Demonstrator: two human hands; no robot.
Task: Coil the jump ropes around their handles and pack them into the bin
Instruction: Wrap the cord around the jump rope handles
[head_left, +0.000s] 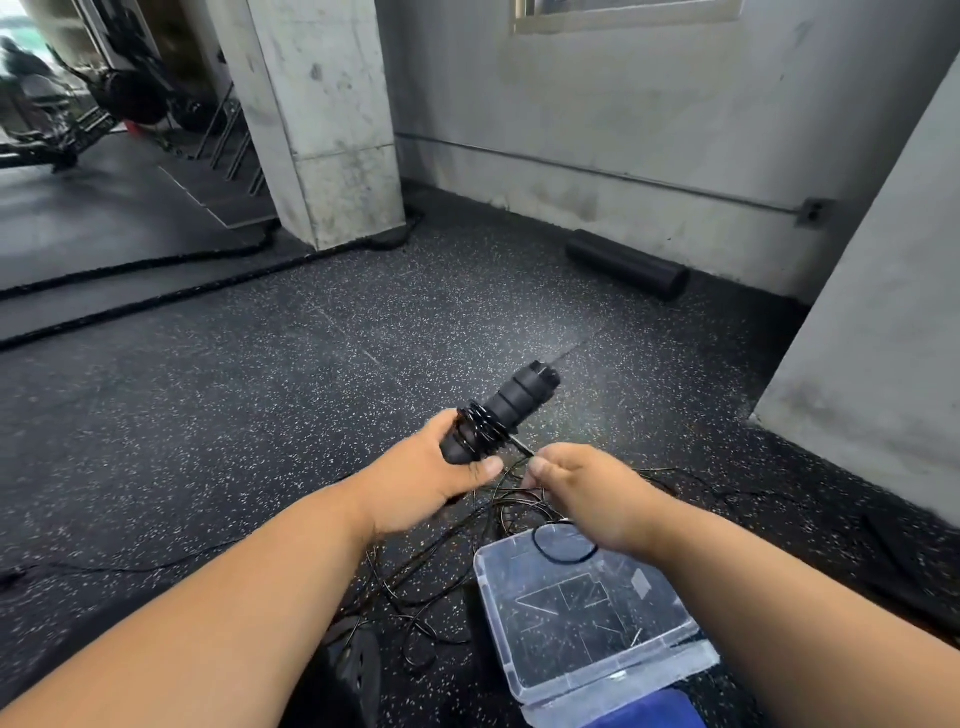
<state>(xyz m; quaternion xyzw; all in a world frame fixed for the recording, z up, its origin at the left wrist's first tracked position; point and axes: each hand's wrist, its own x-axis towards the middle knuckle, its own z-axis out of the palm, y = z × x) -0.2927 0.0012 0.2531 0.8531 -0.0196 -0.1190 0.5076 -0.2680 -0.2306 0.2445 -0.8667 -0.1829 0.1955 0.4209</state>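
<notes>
Clear bin (587, 618) on the speckled floor (260, 415) nearest, loose rope (415, 587) tangled beside it; above, right hand (587, 493) grip pinching the rope, left hand (426, 478) grip clenched round black handles (504, 410) carrying several coils; no legible writing.

loose rope (415, 587) tangles the floor left of the open bin (587, 613); bare floor (260, 395) beyond.

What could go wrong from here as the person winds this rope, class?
1. The loose rope lies tangled on the floor, so it may knot or snag while the right hand feeds it.
2. The coils sit bunched near the left hand on the handle and could slip off.
</notes>
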